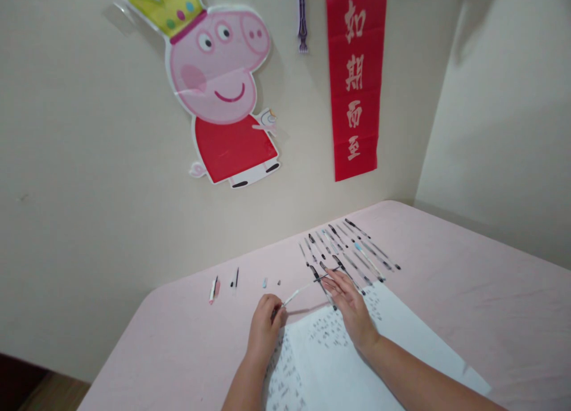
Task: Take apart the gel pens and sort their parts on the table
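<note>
My left hand is closed in a pinch around one end of a slim, pale pen barrel, which points up and to the right. To its right, my right hand holds a thin dark pen refill between thumb and fingers, its tip near the barrel's far end. Whether the two parts touch I cannot tell. Beneath both hands lies a white sheet of paper covered partly in small dark handwriting. Just behind the right hand, a black-capped pen rests on the table.
Several pens and refills lie in slanted rows at the back right of the pink table. At left are a white-and-pink pen, a dark refill, a small blue piece and a dark bit. A wall stands behind.
</note>
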A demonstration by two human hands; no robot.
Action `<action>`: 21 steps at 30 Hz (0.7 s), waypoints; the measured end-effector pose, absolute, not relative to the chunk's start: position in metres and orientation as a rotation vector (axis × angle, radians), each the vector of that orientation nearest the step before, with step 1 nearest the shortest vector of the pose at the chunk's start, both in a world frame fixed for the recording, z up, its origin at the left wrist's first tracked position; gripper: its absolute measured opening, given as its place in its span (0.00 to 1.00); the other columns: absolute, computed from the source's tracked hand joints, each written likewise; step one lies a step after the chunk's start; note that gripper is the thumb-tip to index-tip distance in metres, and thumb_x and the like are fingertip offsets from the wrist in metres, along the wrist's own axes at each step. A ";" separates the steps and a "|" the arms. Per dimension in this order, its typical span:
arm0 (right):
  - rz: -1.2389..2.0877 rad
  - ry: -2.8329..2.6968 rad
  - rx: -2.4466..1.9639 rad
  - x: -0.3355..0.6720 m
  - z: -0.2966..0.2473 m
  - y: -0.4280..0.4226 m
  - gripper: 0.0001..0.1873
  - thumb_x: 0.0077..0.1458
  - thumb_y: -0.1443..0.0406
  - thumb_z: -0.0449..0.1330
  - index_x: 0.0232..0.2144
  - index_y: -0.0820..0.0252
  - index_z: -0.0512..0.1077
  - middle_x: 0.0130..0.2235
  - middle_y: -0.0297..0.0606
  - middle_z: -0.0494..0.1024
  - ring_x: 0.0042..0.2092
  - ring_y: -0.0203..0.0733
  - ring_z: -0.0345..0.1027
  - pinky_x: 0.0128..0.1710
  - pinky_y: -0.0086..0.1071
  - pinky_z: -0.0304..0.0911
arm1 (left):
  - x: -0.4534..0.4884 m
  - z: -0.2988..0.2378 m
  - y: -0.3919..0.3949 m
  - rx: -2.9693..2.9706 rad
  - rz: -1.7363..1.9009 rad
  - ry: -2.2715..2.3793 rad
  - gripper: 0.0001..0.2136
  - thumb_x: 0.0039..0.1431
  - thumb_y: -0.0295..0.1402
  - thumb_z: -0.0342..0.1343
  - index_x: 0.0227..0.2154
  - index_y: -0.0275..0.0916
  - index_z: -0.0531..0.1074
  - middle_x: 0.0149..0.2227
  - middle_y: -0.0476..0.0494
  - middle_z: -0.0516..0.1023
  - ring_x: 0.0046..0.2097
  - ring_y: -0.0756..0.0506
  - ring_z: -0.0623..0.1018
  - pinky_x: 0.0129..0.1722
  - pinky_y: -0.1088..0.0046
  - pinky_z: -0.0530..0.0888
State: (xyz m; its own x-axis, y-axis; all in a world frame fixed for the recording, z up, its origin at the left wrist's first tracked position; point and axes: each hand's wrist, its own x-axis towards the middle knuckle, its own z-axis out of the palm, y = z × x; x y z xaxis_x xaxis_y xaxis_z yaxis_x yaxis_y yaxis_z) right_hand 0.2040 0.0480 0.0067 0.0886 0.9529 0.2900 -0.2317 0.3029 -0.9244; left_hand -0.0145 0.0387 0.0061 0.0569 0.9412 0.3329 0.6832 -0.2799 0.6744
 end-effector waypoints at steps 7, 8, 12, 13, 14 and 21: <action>0.954 -1.289 -0.830 0.206 0.005 0.045 0.21 0.59 0.61 0.52 0.55 0.48 0.66 0.54 0.40 0.63 0.53 0.43 0.65 0.55 0.39 0.62 | -0.016 0.007 0.038 2.015 1.087 1.650 0.03 0.53 0.29 0.48 0.27 0.41 0.65 0.33 0.45 0.69 0.36 0.45 0.71 0.36 0.70 0.68; 0.921 -1.320 -0.835 0.206 0.004 0.045 0.21 0.60 0.61 0.52 0.55 0.48 0.65 0.53 0.40 0.63 0.52 0.43 0.65 0.54 0.38 0.62 | -0.017 0.007 0.038 2.016 1.095 1.653 0.03 0.53 0.29 0.48 0.27 0.41 0.66 0.33 0.45 0.70 0.36 0.45 0.71 0.36 0.70 0.68; 0.808 -1.398 -0.883 0.208 0.000 0.045 0.21 0.60 0.63 0.50 0.55 0.50 0.65 0.54 0.41 0.63 0.50 0.42 0.65 0.51 0.36 0.64 | -0.016 0.008 0.037 2.024 1.112 1.658 0.04 0.54 0.29 0.48 0.29 0.40 0.67 0.35 0.44 0.70 0.37 0.45 0.72 0.37 0.70 0.69; 0.795 -1.402 -0.896 0.209 -0.001 0.046 0.21 0.60 0.63 0.50 0.55 0.50 0.66 0.54 0.42 0.63 0.50 0.42 0.65 0.50 0.36 0.64 | -0.016 0.008 0.037 2.029 1.113 1.658 0.04 0.55 0.29 0.48 0.29 0.40 0.67 0.36 0.43 0.70 0.38 0.45 0.72 0.38 0.70 0.70; 0.786 -1.403 -0.909 0.209 -0.001 0.046 0.21 0.60 0.62 0.50 0.55 0.51 0.66 0.54 0.42 0.63 0.50 0.42 0.65 0.50 0.36 0.64 | -0.016 0.008 0.037 2.036 1.117 1.658 0.04 0.55 0.29 0.48 0.29 0.40 0.67 0.36 0.43 0.70 0.38 0.45 0.72 0.39 0.69 0.70; 0.823 -1.502 -0.938 0.204 -0.005 0.045 0.19 0.59 0.61 0.52 0.52 0.54 0.70 0.54 0.45 0.68 0.55 0.46 0.62 0.54 0.40 0.62 | -0.013 0.007 0.035 2.037 1.159 1.629 0.05 0.55 0.28 0.47 0.30 0.40 0.67 0.38 0.43 0.71 0.40 0.45 0.73 0.41 0.67 0.71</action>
